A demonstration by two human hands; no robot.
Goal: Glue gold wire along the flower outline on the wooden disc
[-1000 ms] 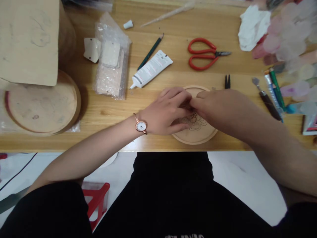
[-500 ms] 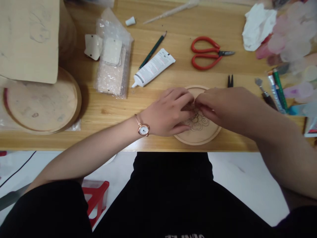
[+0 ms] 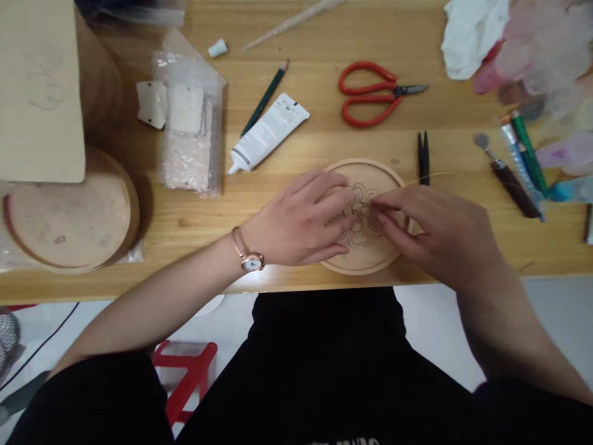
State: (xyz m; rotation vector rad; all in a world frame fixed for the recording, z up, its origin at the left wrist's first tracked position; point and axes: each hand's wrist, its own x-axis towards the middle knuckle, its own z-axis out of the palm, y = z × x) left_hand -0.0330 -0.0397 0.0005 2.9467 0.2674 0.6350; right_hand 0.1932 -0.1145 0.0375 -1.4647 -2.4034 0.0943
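in the head view, a round wooden disc (image 3: 370, 258) with a raised rim lies on the surface (image 3: 185, 232), close to its near edge and a little right of the middle, with a flower drawing (image 3: 361, 239) in dark lines on its face. both hands meet over it. the left hand (image 3: 303, 219) covers the disc's left part, palm down, its fingers bent and slightly spread; whether the fingertips grip anything cannot be told. the right hand (image 3: 435, 225) comes in from the right, thumb and forefinger brought close together over the drawing — what lies between them is too small to make out. a thin yellowish strand (image 3: 438, 175) runs out to the right from just beyond the right hand's knuckles, passing by the black pliers (image 3: 423, 157). a watch (image 3: 252, 263) circles the left wrist. on the far side of the disc lie red-handled scissors (image 3: 368, 99), and to their left a white tube (image 3: 269, 133) with a dark green pencil (image 3: 265, 100) just beside it. farther left sits a clear packet (image 3: 189, 145) of pale tags; at the far right, a dark-handled tool (image 3: 514, 188) lies near some brushes (image 3: 525, 154) and a blurred cluster of bottles (image 3: 532, 59), with a crumpled white tissue (image 3: 472, 38) touching or just beside them.
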